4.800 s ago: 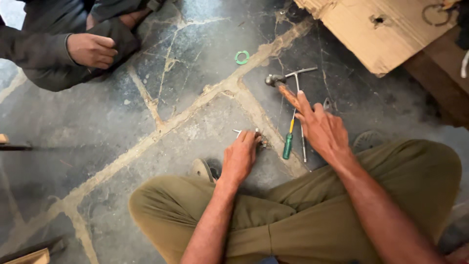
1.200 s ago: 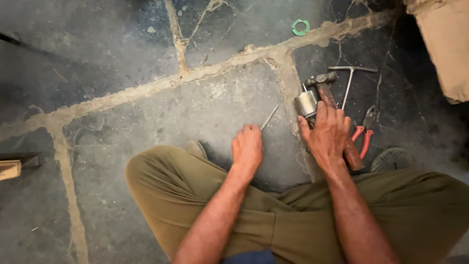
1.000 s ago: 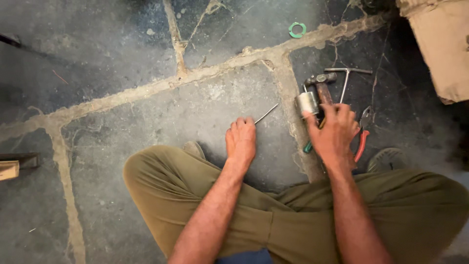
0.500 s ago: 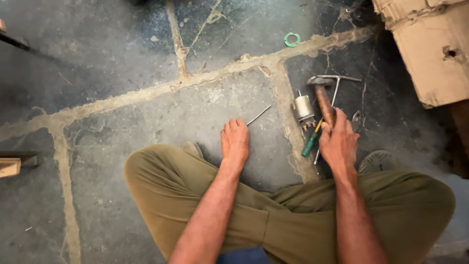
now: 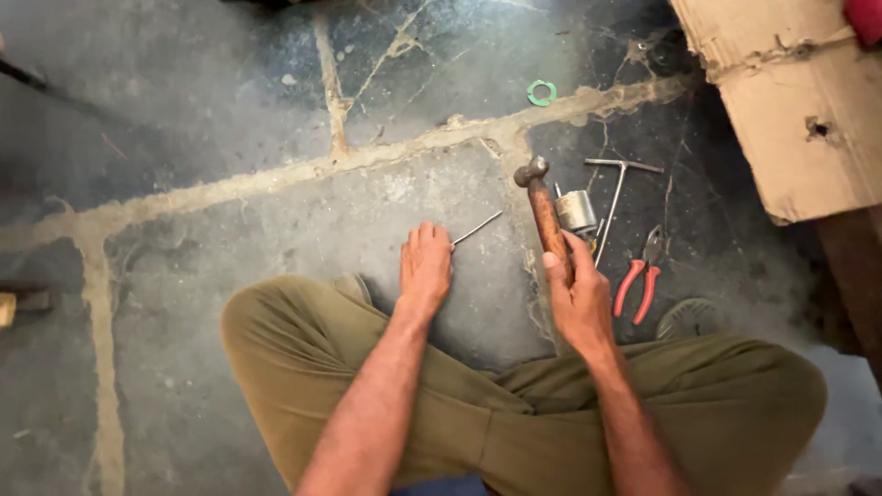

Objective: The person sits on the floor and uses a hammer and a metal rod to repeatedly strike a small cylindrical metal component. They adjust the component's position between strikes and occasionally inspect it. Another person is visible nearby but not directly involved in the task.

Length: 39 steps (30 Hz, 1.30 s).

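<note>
Pliers (image 5: 640,285), T-wrench (image 5: 614,197) flank hammer (image 5: 546,213) — canister (image 5: 576,210) perhaps touching.

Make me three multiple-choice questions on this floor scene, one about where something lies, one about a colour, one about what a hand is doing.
1. Where do the pliers lie?
A. to the right of the hammer
B. beside the green ring
C. under the left hand

2. What colour are the plier handles?
A. blue
B. red
C. yellow

3. What is the right hand doing?
A. resting flat on the floor
B. gripping the hammer's wooden handle
C. holding the T-shaped metal tool

Answers:
1. A: they lie on the stone floor right of the hammer, near the knee.
2. B: both handles show red.
3. B: its fingers wrap the handle, head up, while the left hand presses on a thin metal rod.
</note>
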Each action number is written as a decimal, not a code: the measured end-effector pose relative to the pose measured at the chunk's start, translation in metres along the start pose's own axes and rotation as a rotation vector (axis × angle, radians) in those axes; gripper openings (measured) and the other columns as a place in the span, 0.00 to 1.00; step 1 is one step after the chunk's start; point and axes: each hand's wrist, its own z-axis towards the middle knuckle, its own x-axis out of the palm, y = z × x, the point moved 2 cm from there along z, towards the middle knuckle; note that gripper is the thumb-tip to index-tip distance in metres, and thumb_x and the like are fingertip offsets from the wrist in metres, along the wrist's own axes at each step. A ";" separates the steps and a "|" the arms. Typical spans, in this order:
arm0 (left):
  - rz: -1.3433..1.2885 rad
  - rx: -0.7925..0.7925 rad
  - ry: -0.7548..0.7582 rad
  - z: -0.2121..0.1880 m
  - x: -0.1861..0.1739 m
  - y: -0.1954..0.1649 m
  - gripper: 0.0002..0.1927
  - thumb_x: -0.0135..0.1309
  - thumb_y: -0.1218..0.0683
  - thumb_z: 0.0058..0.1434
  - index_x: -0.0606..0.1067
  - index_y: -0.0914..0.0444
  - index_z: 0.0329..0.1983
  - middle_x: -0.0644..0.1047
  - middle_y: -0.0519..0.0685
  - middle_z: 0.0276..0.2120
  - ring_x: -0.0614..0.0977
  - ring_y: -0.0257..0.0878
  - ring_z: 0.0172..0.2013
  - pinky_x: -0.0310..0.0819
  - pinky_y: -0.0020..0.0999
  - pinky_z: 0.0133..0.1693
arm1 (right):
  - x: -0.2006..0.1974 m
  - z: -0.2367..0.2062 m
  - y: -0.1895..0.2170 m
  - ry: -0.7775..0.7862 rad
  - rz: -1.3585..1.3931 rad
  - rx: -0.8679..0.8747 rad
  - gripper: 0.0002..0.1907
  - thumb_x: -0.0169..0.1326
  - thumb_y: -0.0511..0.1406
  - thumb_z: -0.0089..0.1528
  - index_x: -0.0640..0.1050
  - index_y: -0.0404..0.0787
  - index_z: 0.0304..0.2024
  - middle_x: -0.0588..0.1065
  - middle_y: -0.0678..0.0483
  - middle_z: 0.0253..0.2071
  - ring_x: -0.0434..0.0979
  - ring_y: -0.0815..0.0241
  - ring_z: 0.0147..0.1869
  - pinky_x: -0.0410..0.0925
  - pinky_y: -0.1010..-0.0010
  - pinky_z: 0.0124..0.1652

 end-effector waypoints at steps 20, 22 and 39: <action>0.152 -0.003 -0.085 0.003 0.014 -0.008 0.07 0.52 0.62 0.56 0.76 0.61 0.38 0.74 0.53 0.40 0.77 0.50 0.45 0.74 0.44 0.47 | 0.040 -0.019 0.002 0.233 -0.280 -0.096 0.25 0.48 0.42 0.69 0.66 0.42 0.68 0.78 0.34 0.49 0.78 0.29 0.48 0.70 0.45 0.44; 0.138 0.001 -0.083 0.003 0.013 -0.008 0.07 0.52 0.62 0.55 0.76 0.61 0.37 0.74 0.53 0.40 0.77 0.50 0.45 0.75 0.44 0.47 | 0.040 -0.021 0.000 0.227 -0.294 -0.079 0.25 0.48 0.42 0.69 0.66 0.43 0.68 0.78 0.35 0.48 0.78 0.30 0.47 0.70 0.46 0.43; -0.019 -0.019 -0.110 0.002 0.010 -0.001 0.05 0.50 0.63 0.56 0.75 0.62 0.34 0.74 0.54 0.41 0.77 0.54 0.45 0.74 0.49 0.46 | 0.027 -0.029 0.015 -0.100 -0.158 -0.433 0.27 0.48 0.38 0.74 0.61 0.42 0.74 0.75 0.32 0.57 0.78 0.30 0.56 0.74 0.52 0.45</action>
